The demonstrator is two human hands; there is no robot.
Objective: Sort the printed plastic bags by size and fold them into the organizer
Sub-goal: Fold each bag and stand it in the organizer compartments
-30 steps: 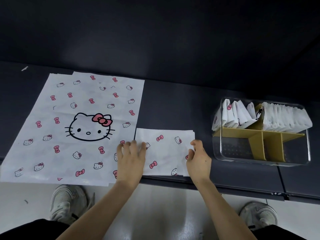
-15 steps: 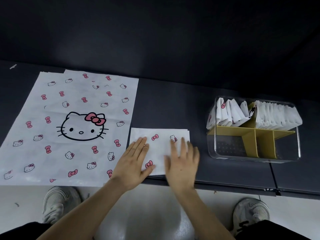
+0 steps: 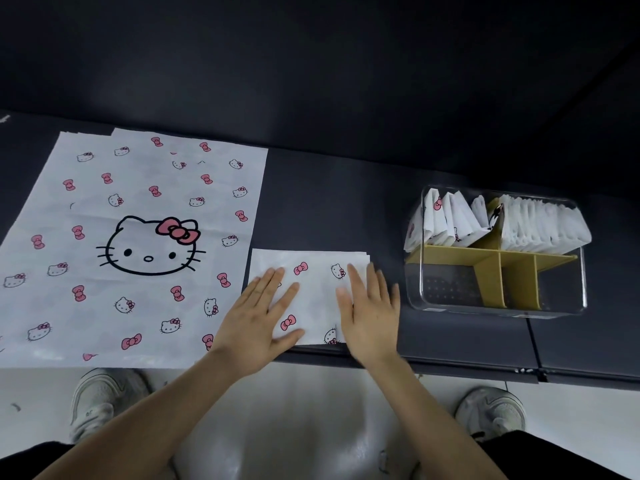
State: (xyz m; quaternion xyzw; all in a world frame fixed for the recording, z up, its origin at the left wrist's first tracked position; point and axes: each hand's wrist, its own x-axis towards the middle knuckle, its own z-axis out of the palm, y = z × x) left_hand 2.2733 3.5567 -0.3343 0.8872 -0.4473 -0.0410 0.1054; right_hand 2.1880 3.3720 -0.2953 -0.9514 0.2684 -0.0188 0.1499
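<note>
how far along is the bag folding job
Done: folded bags stand in two back compartments of the organizer. In hand: the left hand and right hand press flat on the small bag stack. Left: the large bags lie unfolded beside it; the organizer's front compartments hold no bags.

Dark table [image 3: 329, 202]; two pale sneakers [image 3: 104, 400] on glossy white floor [image 3: 294, 417]

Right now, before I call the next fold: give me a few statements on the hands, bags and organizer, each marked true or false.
1. The left hand and right hand lie flat on the small bag pile. True.
2. The large bag lies right of that pile. False: it lies left of it.
3. Folded bags stand in the organizer's back compartments. True.
4. Its front compartments are packed. False: no bags show in them.
</note>
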